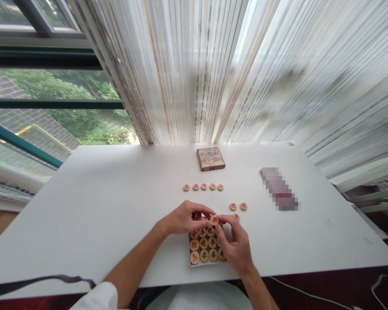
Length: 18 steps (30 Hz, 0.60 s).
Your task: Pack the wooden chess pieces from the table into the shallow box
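Both my hands meet on one round wooden Chinese chess piece (pixel 214 220) with a red character, raised above an open box (pixel 197 265) of pieces. My left hand (pixel 187 217) pinches it from the left, and my right hand (pixel 237 243) grips its right side. Rows of pieces with red and black characters fill the visible part of the box; my right hand covers its right part. Beyond my right fingers lies another red-lettered piece (pixel 236 217), partly hidden. Farther out sit two red cannon pieces (pixel 238 206).
Several red soldier pieces (pixel 204 187) form a row across the white table (pixel 100 206). Behind them lies the printed box lid (pixel 211 159). A pixelated flat object (pixel 280 189) is at the right. String curtains (pixel 187 77) hang along the far edge, beside a window.
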Tool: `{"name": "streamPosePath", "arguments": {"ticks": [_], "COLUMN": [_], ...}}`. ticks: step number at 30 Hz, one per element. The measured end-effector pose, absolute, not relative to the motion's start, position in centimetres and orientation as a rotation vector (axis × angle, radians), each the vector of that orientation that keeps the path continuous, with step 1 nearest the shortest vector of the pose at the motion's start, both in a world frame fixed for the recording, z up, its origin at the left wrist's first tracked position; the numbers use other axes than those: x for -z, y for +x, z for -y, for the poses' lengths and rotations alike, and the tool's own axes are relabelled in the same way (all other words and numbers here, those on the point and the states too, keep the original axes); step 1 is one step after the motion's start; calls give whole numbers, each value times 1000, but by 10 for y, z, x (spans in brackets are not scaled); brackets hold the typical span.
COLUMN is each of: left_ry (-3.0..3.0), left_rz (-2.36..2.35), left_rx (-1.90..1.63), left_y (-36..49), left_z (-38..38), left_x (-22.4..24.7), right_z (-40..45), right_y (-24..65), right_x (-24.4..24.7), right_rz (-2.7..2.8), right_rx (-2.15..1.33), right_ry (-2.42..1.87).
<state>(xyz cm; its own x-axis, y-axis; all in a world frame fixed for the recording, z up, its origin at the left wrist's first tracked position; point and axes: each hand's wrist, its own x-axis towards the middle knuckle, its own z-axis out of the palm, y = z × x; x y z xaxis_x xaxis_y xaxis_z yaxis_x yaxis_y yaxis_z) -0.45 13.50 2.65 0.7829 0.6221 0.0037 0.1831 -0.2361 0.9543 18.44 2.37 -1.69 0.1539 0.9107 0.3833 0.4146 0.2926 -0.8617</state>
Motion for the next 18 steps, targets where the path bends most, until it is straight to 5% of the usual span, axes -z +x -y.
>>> {"name": "streamPosePath", "arguments": {"ticks": [18], "left_ry": [1745], "left_rz": [-581], "left_rx": [-422], "left_y": [-4], "left_z": [-134], "left_x": [-31], "right_z": [-25], "right_y": [184], "right_x": [20], "right_rz": [1454], "right_rx": [-541], "right_ry": [-1276]}}
